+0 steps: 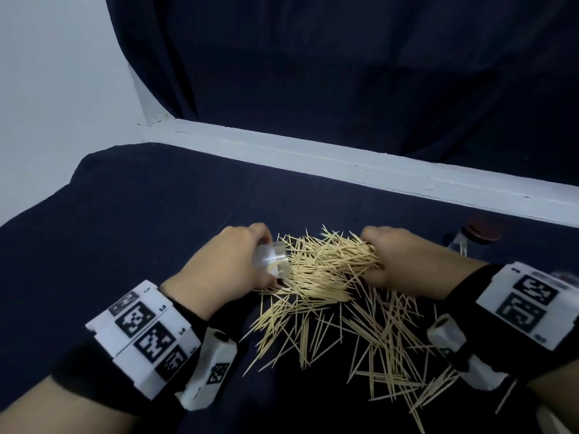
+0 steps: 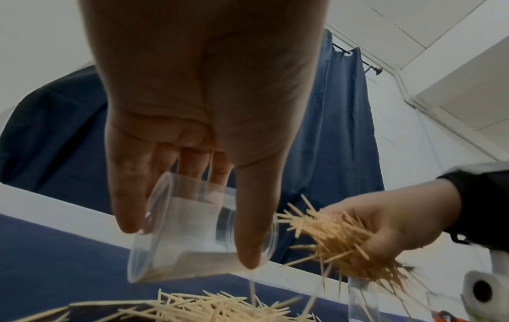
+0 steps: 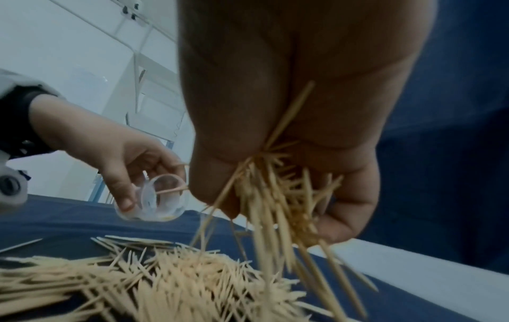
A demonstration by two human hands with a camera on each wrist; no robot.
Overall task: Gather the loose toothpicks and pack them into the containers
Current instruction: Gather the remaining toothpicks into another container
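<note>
Dark blue cloth (image 1: 150, 214), strewn with loose toothpicks (image 1: 329, 324). Left hand (image 1: 219, 264) grasping tilted clear container (image 1: 272, 258), nearly empty. Right hand (image 1: 398, 258) clenching toothpick bundle (image 1: 347, 255) beside its mouth. Capped second container (image 1: 473, 241) behind. Packing barely begun.

I am counting two hands over the bench (image 1: 156, 198): the left hand (image 1: 225, 264) and the right hand (image 1: 404, 261). I am seeing two clear containers: one container (image 1: 272, 260) at the left edge of the toothpick pile (image 1: 338, 311), and a second container (image 1: 463, 242), dark-capped, lying beyond the pile's right edge. The toothpicks are too many and too tangled for me to count; one bunch (image 1: 351, 252) is sitting apart in the right hand.
</note>
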